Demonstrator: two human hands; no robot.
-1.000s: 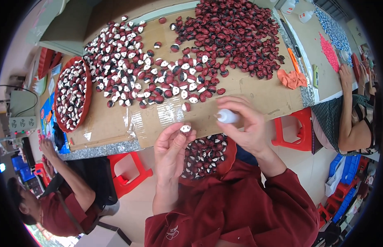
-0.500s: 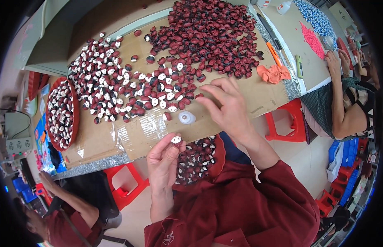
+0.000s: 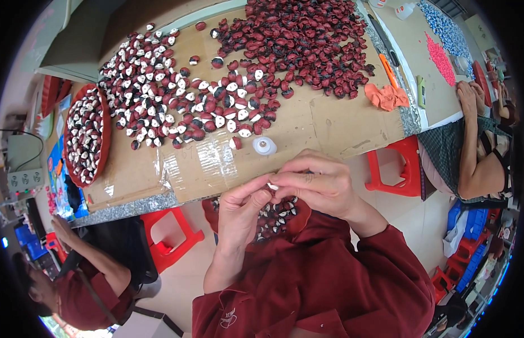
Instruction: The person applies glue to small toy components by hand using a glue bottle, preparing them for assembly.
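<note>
Over the table's near edge, my left hand pinches a small white-faced piece, most of it hidden by fingers. My right hand meets it there, thumb and fingers closed on the same piece. Whether the right fingers also hold a second part cannot be seen. Below both hands, on my lap, sits a red basket of dark red and white pieces. A small white squeeze bottle stands upright just beyond my hands. Past it are scattered dark red pieces with white faces.
Dark red, petal-like shells are heaped at the back. Another red basket of finished-looking pieces stands left. An orange crumpled cloth and orange pen-like tool lie right. Red stools and co-workers sit at both sides.
My right hand has come down from above the table to my left hand, closing on the piece. The left hand has moved slightly right. The view has shifted a little.
</note>
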